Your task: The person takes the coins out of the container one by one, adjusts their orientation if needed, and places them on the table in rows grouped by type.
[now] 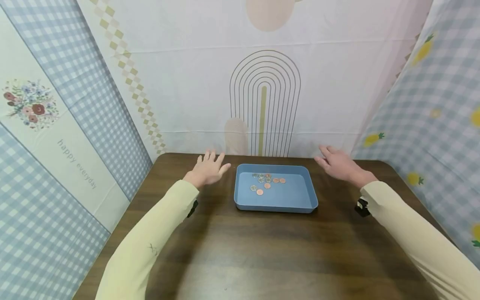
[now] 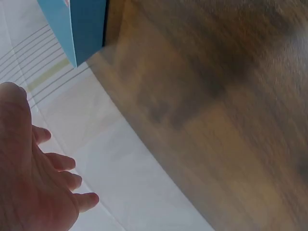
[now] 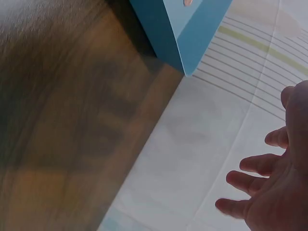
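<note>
My left hand [image 1: 208,168] at nine o'clock and right hand [image 1: 339,164] at three flank the blue tray [image 1: 275,204], fingers spread and holding nothing; a careless grab could tip it and scatter its coins [image 1: 267,181].

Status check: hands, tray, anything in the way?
Left hand and right hand open, empty, either side of the tray. Coins lie loose in its far half. Nothing between hands and tray.
</note>
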The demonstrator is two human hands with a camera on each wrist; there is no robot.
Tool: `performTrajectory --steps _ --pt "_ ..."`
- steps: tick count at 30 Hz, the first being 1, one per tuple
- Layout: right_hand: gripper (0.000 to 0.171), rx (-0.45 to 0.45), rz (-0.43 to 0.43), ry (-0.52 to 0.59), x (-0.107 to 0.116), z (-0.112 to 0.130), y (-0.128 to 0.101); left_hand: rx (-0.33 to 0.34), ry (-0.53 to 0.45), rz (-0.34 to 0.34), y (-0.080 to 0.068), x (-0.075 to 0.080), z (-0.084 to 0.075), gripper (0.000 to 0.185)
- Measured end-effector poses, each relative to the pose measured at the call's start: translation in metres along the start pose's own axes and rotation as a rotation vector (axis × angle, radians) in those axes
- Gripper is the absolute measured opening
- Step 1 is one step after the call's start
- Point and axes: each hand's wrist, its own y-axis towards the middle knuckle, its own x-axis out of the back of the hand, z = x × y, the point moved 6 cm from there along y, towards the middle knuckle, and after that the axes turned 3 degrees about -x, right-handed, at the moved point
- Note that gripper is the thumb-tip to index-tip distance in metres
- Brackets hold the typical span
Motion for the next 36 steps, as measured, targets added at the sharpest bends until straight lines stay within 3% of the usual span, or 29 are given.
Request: performTrajectory --steps 4,16,24,36 --pt "0.074 -0.005 0.034 0.063 -0.01 0.006 0.002 -0.007 -0.007 -0.006 0.002 -0.008 -0.004 0.076" --pt "0.07 0.019 0.003 0.18 -0.037 0.03 0.002 -0.067 -0.042 -0.025 0.004 -0.022 -0.025 0.076" --pt "0.063 -0.06 -0.038 0.262 -0.048 0.043 -0.002 -0.095 0.019 -0.002 0.004 -0.037 -0.04 0.074" --pt "0.044 -0.052 -0.045 0.272 -0.078 0.066 0.009 -0.129 0.018 -0.004 0.005 -0.051 -0.061 0.071"
